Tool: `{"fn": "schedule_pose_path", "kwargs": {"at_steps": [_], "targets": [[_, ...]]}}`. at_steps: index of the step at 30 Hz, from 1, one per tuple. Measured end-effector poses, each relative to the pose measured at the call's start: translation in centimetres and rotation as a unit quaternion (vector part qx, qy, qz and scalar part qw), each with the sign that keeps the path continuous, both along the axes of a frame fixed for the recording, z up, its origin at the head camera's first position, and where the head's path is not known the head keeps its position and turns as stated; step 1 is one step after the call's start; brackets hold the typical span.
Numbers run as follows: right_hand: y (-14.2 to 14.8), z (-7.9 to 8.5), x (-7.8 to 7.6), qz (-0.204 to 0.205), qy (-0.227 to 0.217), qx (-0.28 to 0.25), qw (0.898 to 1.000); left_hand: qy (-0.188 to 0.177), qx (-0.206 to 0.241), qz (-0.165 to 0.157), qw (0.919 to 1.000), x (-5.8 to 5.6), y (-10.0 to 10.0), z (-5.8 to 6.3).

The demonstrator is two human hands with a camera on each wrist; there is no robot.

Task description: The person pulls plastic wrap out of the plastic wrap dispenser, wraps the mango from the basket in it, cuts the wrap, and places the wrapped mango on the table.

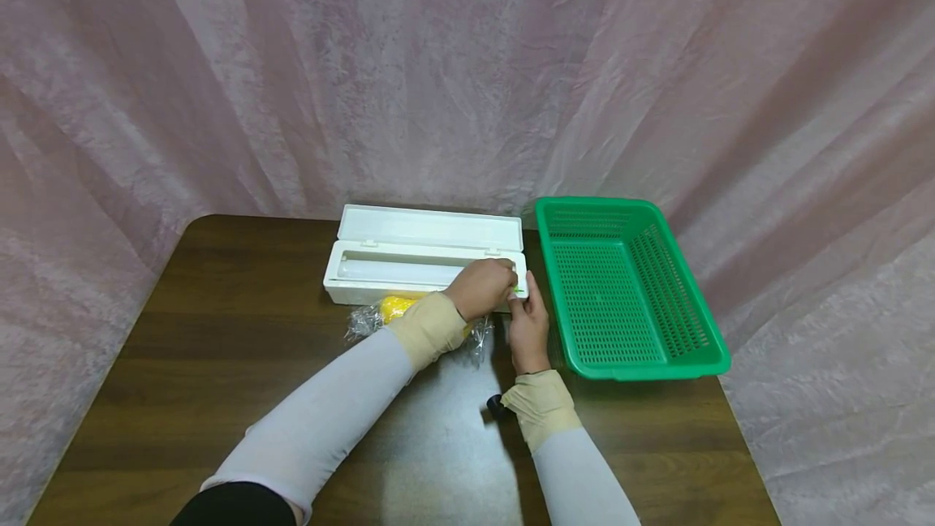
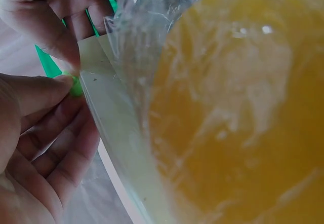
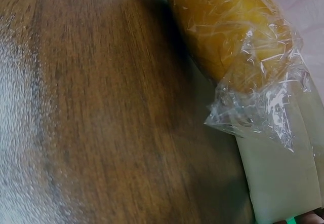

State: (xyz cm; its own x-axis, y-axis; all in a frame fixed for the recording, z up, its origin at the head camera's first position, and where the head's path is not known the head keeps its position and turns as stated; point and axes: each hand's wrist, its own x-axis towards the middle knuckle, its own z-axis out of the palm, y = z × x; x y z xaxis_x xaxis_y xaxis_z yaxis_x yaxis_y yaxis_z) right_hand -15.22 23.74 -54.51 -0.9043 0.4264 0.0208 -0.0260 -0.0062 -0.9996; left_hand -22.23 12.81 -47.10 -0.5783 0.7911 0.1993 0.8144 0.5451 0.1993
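A long white cling film dispenser [image 1: 342,292] lies at the back of the table with its lid [image 1: 431,226] raised; a pale roll [image 1: 394,271] is inside. My left hand [image 1: 480,286] reaches over its right end, thumb and finger pinching a small light-green slider [image 2: 76,85] at the front edge. My right hand [image 1: 530,333] grips that same end, thumb in front close to the slider, fingers around the side. Before the dispenser, partly hidden by my left wrist, is a rounded yellow thing [image 1: 396,308] in crinkled clear film [image 3: 268,100].
A green perforated plastic basket [image 1: 635,373] stands right beside my right hand. The brown wooden table [image 1: 241,364] ends at a pink curtain [image 1: 438,88] behind the dispenser. A small black piece [image 1: 497,406] sits at my right wrist.
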Motion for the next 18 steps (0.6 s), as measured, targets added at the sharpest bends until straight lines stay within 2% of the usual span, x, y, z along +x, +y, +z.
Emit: {"fn": "schedule_pose_path", "kwargs": {"at_steps": [10,18], "targets": [[-0.2,-0.1,0.0,0.012,0.015,-0.024,1.0,-0.011,0.003,0.002,0.9999,0.2,-0.6,0.1],[-0.1,0.0,-0.1,0.014,0.022,-0.033,0.999,-0.01,0.0,0.012,0.9999,-0.2,-1.5,-0.1]]}}
